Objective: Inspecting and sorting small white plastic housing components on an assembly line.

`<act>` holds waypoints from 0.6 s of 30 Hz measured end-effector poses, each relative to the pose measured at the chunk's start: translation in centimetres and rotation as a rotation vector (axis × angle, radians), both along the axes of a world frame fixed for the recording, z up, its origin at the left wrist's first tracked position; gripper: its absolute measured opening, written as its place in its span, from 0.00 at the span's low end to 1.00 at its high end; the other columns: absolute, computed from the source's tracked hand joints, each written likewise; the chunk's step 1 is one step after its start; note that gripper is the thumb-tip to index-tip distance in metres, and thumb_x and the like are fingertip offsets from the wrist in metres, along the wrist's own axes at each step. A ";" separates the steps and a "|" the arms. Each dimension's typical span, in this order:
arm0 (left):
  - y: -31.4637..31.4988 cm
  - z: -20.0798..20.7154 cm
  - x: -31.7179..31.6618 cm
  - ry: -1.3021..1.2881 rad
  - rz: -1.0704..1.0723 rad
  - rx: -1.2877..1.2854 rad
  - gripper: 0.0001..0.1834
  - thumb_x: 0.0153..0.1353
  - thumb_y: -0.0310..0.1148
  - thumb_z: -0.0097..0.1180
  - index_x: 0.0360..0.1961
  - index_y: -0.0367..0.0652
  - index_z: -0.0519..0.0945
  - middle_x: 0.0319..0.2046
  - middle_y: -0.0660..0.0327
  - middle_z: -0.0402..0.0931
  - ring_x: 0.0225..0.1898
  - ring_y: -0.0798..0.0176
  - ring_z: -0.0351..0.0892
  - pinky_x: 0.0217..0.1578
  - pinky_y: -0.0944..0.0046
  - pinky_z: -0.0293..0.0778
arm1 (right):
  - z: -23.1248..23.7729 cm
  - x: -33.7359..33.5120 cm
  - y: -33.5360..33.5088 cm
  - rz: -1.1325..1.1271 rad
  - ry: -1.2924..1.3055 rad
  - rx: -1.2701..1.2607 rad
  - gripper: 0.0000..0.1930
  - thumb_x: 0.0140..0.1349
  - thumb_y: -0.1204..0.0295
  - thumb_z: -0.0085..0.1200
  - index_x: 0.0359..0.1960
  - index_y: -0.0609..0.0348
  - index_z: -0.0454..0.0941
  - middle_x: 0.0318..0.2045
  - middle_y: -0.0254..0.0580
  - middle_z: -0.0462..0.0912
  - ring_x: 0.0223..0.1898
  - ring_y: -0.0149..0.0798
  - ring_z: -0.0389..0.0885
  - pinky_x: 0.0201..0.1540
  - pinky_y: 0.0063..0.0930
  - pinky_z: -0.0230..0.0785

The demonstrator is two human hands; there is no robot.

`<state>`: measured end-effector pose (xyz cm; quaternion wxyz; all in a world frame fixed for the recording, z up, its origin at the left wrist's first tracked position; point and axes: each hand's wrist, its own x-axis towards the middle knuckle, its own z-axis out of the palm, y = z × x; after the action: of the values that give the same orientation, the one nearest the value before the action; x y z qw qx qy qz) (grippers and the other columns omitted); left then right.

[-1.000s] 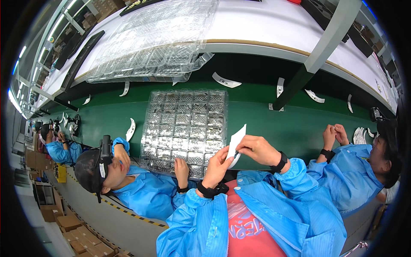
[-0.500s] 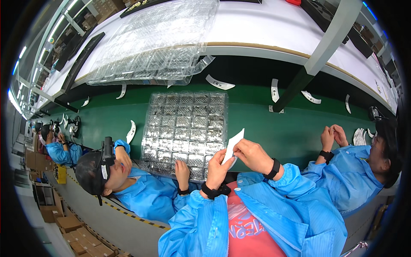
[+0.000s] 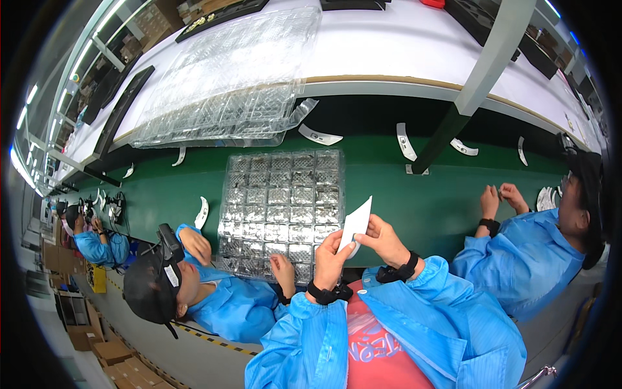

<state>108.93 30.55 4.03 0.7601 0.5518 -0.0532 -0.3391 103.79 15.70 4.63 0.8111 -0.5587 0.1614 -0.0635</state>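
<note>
I see the right hand has shifted its pinch to the right edge of the thin, white, pointed piece; the left hand grips its left, seemingly steadying it beside the clear, gridded plastic tray.

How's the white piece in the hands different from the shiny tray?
The white piece is small; the shiny tray is much bigger.
The white piece looks plain; the shiny tray is see-through and split into squares.
The white piece is held in the left hand and right hand; the shiny tray lies on the green surface.
</note>
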 end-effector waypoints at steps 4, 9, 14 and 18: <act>-0.5 -0.8 0.2 -0.018 -0.014 -0.015 0.20 0.58 0.20 0.55 0.53 0.30 0.70 0.43 0.55 0.78 0.44 0.68 0.77 0.44 0.70 0.73 | 0.4 0.0 0.3 -0.011 0.018 -0.005 0.21 0.57 0.78 0.56 0.52 0.67 0.66 0.47 0.43 0.76 0.49 0.34 0.75 0.54 0.29 0.67; -1.2 -2.5 1.1 0.169 -0.045 -0.061 0.20 0.58 0.21 0.54 0.53 0.30 0.69 0.44 0.55 0.78 0.45 0.67 0.77 0.46 0.70 0.72 | -0.6 0.5 -1.1 -0.015 0.079 0.027 0.20 0.57 0.78 0.55 0.51 0.67 0.67 0.46 0.41 0.77 0.46 0.32 0.76 0.52 0.28 0.68; -1.9 -3.9 2.1 0.267 -0.045 -0.139 0.19 0.58 0.21 0.54 0.52 0.31 0.70 0.45 0.56 0.77 0.46 0.66 0.77 0.47 0.69 0.71 | -1.1 1.1 -2.0 0.018 0.069 0.174 0.19 0.57 0.78 0.56 0.51 0.65 0.68 0.42 0.38 0.78 0.43 0.30 0.77 0.49 0.26 0.69; -2.8 -4.2 1.3 0.109 -0.036 -0.050 0.17 0.58 0.22 0.55 0.49 0.32 0.71 0.44 0.55 0.78 0.44 0.68 0.77 0.45 0.70 0.72 | -2.4 1.5 -1.6 -0.040 0.132 0.027 0.18 0.57 0.78 0.56 0.50 0.66 0.68 0.42 0.40 0.79 0.43 0.32 0.77 0.47 0.27 0.70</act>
<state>110.25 27.75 -0.21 0.7692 0.5122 -0.0304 -0.3808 105.26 14.07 2.18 0.8047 -0.5472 0.2266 -0.0403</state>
